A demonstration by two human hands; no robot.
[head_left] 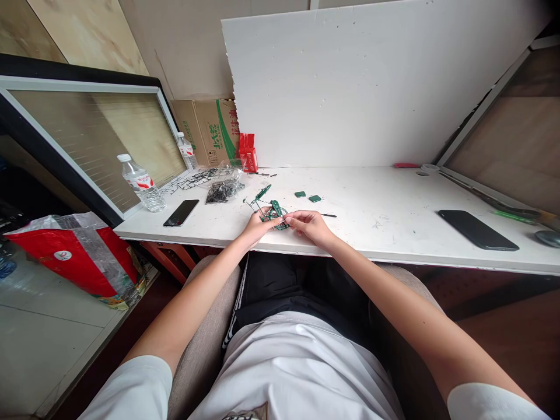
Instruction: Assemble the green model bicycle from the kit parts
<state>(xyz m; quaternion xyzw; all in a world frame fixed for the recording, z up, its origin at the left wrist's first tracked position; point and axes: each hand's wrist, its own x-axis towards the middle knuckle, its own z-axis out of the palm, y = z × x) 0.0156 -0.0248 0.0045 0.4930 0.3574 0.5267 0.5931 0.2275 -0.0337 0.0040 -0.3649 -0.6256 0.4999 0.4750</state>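
Observation:
Near the table's front edge, my left hand (pixel 259 226) is closed around a small dark green model bicycle (pixel 275 209), its thin frame and round wheel showing above the fingers. My right hand (pixel 311 226) meets it from the right, thumb and fingertips pinched together at the wheel's edge. Whatever sits between those right fingertips is too small to make out. Behind the hands lie two flat green pieces, a left one (pixel 300 194) and a right one (pixel 315 198). A thin black rod (pixel 329 215) rests just beyond my right hand.
Toward the left are a phone (pixel 181 213), a water bottle (pixel 142 185), a plastic bag of dark parts (pixel 222 190) and black part frames (pixel 196 178). A cardboard box (pixel 201 128) and a red box (pixel 248 153) stand behind. Another black phone (pixel 478 230) lies right.

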